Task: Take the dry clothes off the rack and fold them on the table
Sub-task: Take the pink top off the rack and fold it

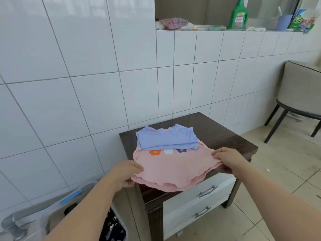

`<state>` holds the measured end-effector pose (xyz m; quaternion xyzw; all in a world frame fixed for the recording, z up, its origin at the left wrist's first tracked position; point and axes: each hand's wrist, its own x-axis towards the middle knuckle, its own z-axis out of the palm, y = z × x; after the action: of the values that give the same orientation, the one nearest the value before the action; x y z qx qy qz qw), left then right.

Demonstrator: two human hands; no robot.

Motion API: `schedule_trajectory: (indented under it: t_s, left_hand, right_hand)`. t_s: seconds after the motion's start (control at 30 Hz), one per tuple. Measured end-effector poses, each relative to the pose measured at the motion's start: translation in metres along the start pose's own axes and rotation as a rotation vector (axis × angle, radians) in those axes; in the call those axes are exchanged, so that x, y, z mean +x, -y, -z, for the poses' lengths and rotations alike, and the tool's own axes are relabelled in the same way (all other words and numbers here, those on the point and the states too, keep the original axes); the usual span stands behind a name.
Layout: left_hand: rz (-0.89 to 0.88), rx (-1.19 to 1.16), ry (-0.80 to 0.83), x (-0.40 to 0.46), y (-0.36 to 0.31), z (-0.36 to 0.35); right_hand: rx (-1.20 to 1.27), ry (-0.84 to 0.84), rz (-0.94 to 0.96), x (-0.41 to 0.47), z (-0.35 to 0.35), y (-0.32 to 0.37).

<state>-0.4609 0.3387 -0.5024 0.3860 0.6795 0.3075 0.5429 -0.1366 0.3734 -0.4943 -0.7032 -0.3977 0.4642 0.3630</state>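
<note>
A pink garment (171, 169) with flower prints lies on the dark wooden table (225, 136), its near hem hanging over the front edge. A folded light-blue garment (166, 139) rests on its far part. My left hand (127, 173) grips the pink garment's near-left edge. Over on the other side, my right hand (227, 160) grips its right edge, fingers curled over the bunched fabric. No drying rack is in view.
The table has two white drawers (199, 200) with metal handles. A basin with a tap (20, 221) and dark patterned cloth (113, 226) sits at lower left. A chair (298, 101) stands at right. A green bottle (238, 14) and clutter sit on the tiled ledge.
</note>
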Motion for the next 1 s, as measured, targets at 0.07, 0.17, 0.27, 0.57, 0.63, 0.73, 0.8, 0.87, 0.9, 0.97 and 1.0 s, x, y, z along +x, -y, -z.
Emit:
schedule_trajectory:
  t_s: [0.07, 0.17, 0.27, 0.57, 0.63, 0.73, 0.8, 0.87, 0.9, 0.97, 1.0]
  left_hand:
    - [0.03, -0.19, 0.086, -0.006, -0.008, 0.012]
    - [-0.045, -0.402, 0.235, -0.009, -0.014, 0.028]
    - [-0.163, -0.399, 0.209, -0.002, -0.016, 0.028]
    - [-0.276, -0.286, -0.338, 0.068, -0.057, 0.01]
    - [-0.287, -0.258, -0.407, 0.095, -0.071, 0.008]
    - [-0.235, -0.194, -0.461, 0.133, -0.081, 0.006]
    - [-0.164, -0.038, -0.463, 0.158, -0.08, 0.002]
    - [-0.108, 0.241, -0.49, 0.173, -0.077, -0.006]
    - [-0.124, 0.355, -0.503, 0.175, -0.075, -0.013]
    - [-0.233, 0.533, -0.527, 0.174, -0.071, -0.029]
    - [-0.352, 0.682, -0.54, 0.172, -0.071, -0.039]
  right_hand:
    - [0.191, 0.104, -0.001, -0.006, 0.009, 0.011]
    - [0.459, 0.243, -0.032, -0.004, 0.019, 0.024]
    - [0.559, 0.312, 0.0, 0.005, 0.018, 0.033]
    - [0.498, -0.067, 0.096, 0.06, -0.022, 0.056]
    - [0.478, -0.118, 0.141, 0.083, -0.034, 0.066]
    - [0.392, -0.163, 0.202, 0.117, -0.054, 0.074]
    - [0.236, -0.143, 0.218, 0.146, -0.07, 0.068]
    - [0.066, -0.078, 0.216, 0.165, -0.087, 0.056]
    - [-0.013, -0.041, 0.212, 0.168, -0.093, 0.051]
    - [-0.193, -0.011, 0.257, 0.171, -0.104, 0.043]
    - [-0.282, -0.023, 0.301, 0.172, -0.109, 0.042]
